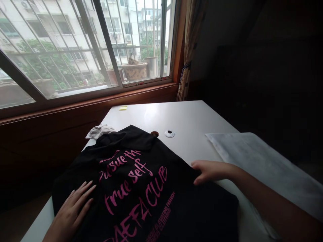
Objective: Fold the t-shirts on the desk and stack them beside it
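1. Where our view ends below, the black shirt [141,188] on the white table [186,117] is cut off.
2. Our left hand [73,208] lies flat on it, fingers slightly spread.
3. Our right hand [210,170] touches its edge; we cannot tell whether it grips.
4. Beyond, the shirt partly hides a white cloth [99,131].

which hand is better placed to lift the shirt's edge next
Probably the right hand: its thumb and fingertips are at the edge of the black shirt; the left hand lies flat.
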Tool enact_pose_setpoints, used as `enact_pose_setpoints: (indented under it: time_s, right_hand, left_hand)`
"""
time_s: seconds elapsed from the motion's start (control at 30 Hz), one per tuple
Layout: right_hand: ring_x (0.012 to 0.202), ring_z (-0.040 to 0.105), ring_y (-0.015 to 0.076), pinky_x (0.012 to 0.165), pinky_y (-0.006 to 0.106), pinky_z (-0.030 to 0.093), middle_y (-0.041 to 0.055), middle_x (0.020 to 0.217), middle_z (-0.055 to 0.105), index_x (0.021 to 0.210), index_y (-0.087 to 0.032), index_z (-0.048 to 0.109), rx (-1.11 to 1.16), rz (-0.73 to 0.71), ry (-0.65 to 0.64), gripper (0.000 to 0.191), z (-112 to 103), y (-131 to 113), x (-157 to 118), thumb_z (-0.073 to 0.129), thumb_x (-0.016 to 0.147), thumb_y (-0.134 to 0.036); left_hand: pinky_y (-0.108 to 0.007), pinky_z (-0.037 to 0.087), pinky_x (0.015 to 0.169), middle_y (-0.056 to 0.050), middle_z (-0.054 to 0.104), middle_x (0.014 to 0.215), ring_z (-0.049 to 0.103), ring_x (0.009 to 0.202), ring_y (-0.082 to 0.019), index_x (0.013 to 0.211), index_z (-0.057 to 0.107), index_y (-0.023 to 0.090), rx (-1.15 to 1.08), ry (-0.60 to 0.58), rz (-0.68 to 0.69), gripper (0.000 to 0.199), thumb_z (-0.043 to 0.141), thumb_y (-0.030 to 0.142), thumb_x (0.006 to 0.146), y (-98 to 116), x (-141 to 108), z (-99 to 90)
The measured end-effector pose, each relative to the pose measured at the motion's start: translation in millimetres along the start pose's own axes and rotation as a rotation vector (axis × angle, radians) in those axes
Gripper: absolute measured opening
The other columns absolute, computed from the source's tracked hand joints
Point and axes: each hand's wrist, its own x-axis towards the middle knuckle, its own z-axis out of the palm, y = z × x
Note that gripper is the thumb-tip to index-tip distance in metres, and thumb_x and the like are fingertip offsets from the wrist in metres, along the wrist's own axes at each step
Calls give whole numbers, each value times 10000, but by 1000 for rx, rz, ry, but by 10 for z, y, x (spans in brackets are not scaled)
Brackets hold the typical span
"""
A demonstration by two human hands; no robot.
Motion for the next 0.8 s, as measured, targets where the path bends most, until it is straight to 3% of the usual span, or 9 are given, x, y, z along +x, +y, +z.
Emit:
enact_pose_setpoints:
  time_s: [0.17,0.3,0.4,0.53,0.67,0.8]
  right_hand:
    - [1197,630,344,993,393,515,69,1281,706,1245,-257,715,288,-32,79,524,68,192,-483,694,842,-593]
    - [1153,650,352,955,399,543,69,1250,720,1198,-259,721,415,30,276,515,-89,312,-665,655,863,-644]
    - [1002,688,313,845,371,557,54,1055,748,1075,-249,728,356,30,387,463,-330,335,-683,617,884,-656]
    - [872,684,266,741,329,536,35,901,735,921,-238,726,203,34,433,394,-743,301,-603,664,844,-619]
    - [851,691,262,697,322,530,57,924,752,965,-225,737,220,98,417,410,-1159,266,-506,694,813,-603]
    - [901,694,266,735,328,518,104,991,759,1030,-175,739,155,117,450,412,-1505,254,-431,703,835,-537]
  left_hand:
    - [-588,235,1254,4,398,1648,325,1536,-265,1572,377,388,27,-88,-85,544,344,496,1040,46,-4,28]
    - [-734,119,1203,-13,297,1690,226,1568,-311,1580,352,382,91,-160,-235,562,261,507,1039,310,28,23]
    - [-803,43,1153,-34,242,1705,160,1578,-362,1574,366,374,158,-194,-324,591,280,552,1016,566,50,37]
    - [-801,44,1150,-25,214,1711,122,1579,-390,1569,357,420,175,-237,-392,670,410,661,946,876,4,62]
    - [-824,100,1129,-22,170,1721,112,1579,-397,1577,340,407,148,-259,-414,668,375,670,964,1201,-103,29]
    - [-851,177,1090,-12,110,1724,29,1579,-406,1610,234,378,57,-408,-390,704,357,654,975,1599,-156,-87]
